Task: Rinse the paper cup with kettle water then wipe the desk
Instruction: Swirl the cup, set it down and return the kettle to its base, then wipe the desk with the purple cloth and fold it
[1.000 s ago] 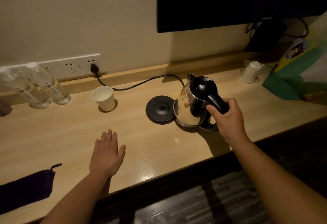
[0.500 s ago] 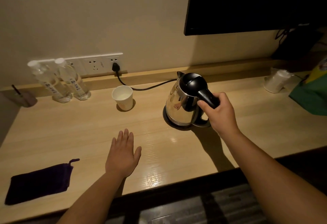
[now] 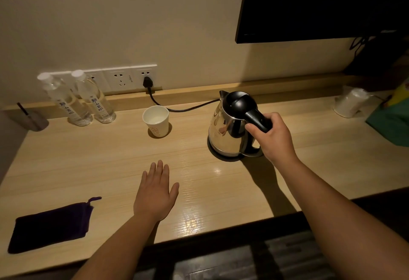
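Upright near the far middle of the desk [image 3: 221, 191], the paper cup [image 3: 156, 121] has its mouth up and its long axis vertical, well left of the kettle [image 3: 232, 127]. That kettle sits on its base, spout pointing far-left. The right hand [image 3: 273, 137] has its fingers wrapped around the black handle; the left hand [image 3: 156, 192] lies flat, fingers spread, holding nothing. Judging by this, a gentle release would avoid rocking it; the dark cloth [image 3: 49, 225] waits near left.
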`<state>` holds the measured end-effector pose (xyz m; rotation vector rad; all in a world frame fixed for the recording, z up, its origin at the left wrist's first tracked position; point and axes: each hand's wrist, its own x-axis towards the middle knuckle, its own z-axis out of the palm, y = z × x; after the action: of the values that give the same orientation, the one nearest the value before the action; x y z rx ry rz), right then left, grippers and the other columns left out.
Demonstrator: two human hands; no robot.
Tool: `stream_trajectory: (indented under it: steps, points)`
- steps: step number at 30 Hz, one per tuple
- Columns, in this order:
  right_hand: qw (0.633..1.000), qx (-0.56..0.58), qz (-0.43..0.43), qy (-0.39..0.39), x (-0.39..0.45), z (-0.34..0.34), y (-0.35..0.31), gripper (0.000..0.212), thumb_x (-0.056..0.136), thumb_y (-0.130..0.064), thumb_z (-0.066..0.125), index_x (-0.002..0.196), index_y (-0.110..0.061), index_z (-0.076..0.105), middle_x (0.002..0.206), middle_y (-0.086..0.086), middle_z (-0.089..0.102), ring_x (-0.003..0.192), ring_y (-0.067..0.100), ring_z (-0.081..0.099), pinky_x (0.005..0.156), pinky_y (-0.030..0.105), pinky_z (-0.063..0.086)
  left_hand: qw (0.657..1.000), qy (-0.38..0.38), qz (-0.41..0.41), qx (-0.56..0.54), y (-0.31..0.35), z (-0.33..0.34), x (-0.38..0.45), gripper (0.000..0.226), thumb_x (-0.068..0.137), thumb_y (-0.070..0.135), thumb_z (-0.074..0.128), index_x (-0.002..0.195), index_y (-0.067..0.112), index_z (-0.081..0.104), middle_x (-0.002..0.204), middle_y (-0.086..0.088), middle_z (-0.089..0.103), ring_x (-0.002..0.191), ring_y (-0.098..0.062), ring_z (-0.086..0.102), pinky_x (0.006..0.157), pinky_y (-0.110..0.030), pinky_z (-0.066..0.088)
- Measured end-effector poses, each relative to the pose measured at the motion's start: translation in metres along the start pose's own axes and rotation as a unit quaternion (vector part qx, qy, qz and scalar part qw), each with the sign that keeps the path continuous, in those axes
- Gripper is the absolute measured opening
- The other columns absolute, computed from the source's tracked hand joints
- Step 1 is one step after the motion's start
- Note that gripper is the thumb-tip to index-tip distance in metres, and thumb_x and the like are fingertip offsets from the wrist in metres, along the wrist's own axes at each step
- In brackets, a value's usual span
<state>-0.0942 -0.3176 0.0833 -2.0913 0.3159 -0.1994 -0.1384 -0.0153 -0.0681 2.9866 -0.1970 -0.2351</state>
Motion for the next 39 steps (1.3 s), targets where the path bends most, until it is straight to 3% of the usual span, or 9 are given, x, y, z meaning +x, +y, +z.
stream_trajectory:
  steps: [14,19,22,25,30,35,39]
  points:
    - [0.998,-0.055,-0.016,-0.013,0.004,-0.002,0.001,0.044,0.084,-0.037,0.069,0.118,-0.019,0.05,0.103,-0.005,0.06,0.095,0.014,0.06,0.061,0.016,0.042,1.0,-0.003,-0.002,-0.006,-0.001,0.001,0.001,0.079,0.089,0.058,0.003,0.153,0.012,0.009,0.161,-0.007,-0.001,0.147,-0.021,-0.009,0.117,-0.038,-0.006]
    - [0.983,-0.163,-0.078,0.02,0.001,-0.002,-0.001,0.066,0.085,-0.05,0.06,0.138,-0.018,0.039,0.133,0.003,0.048,0.12,0.02,0.048,0.089,0.031,0.045,1.0,-0.011,-0.002,0.0,0.0,0.0,0.001,0.081,0.088,0.059,0.0,0.153,0.012,0.007,0.161,-0.007,-0.003,0.147,-0.021,-0.01,0.118,-0.039,-0.006]
    - [0.933,-0.3,-0.194,0.039,-0.011,0.0,-0.008,0.07,0.087,-0.054,0.051,0.143,-0.015,0.035,0.146,0.009,0.039,0.137,0.026,0.03,0.112,0.043,0.028,1.0,-0.02,-0.001,-0.003,-0.001,-0.001,0.002,0.084,0.085,0.061,-0.003,0.153,0.012,0.008,0.161,-0.007,-0.002,0.147,-0.022,-0.01,0.117,-0.039,-0.005]
    - [0.882,-0.379,-0.281,0.001,-0.026,0.011,-0.014,0.074,0.089,-0.057,0.044,0.146,-0.014,0.027,0.158,0.011,0.022,0.146,0.028,0.007,0.118,0.045,0.006,0.999,-0.036,-0.003,-0.004,0.0,-0.006,0.004,0.086,0.084,0.062,-0.003,0.153,0.012,0.009,0.161,-0.008,-0.001,0.147,-0.023,-0.009,0.118,-0.04,-0.004]
    - [0.829,-0.441,-0.33,-0.101,-0.055,0.042,-0.005,0.075,0.092,-0.059,0.032,0.148,-0.009,0.022,0.158,0.013,0.02,0.147,0.029,0.008,0.115,0.047,0.003,1.0,-0.013,-0.013,-0.011,0.005,-0.029,-0.004,0.075,0.093,0.057,0.011,0.152,0.011,0.017,0.161,-0.008,0.009,0.148,-0.024,0.0,0.118,-0.039,-0.001]
    - [0.828,-0.451,-0.268,-0.197,-0.08,0.081,0.017,0.076,0.094,-0.056,0.039,0.151,-0.013,0.016,0.161,0.009,0.009,0.148,0.027,-0.001,0.116,0.043,-0.003,0.999,0.009,-0.048,0.006,-0.003,-0.045,-0.044,0.072,0.095,0.052,0.019,0.152,0.01,0.012,0.161,-0.008,0.006,0.148,-0.023,-0.002,0.119,-0.041,-0.002]
    - [0.825,-0.442,-0.259,-0.24,-0.1,0.113,0.013,0.077,0.094,-0.059,0.032,0.152,-0.013,0.011,0.162,0.009,0.005,0.148,0.028,-0.004,0.119,0.045,0.001,0.994,0.014,-0.104,0.019,-0.031,-0.055,-0.082,0.073,0.095,0.053,0.019,0.152,0.009,0.007,0.161,-0.01,0.002,0.147,-0.025,-0.002,0.119,-0.043,0.0]
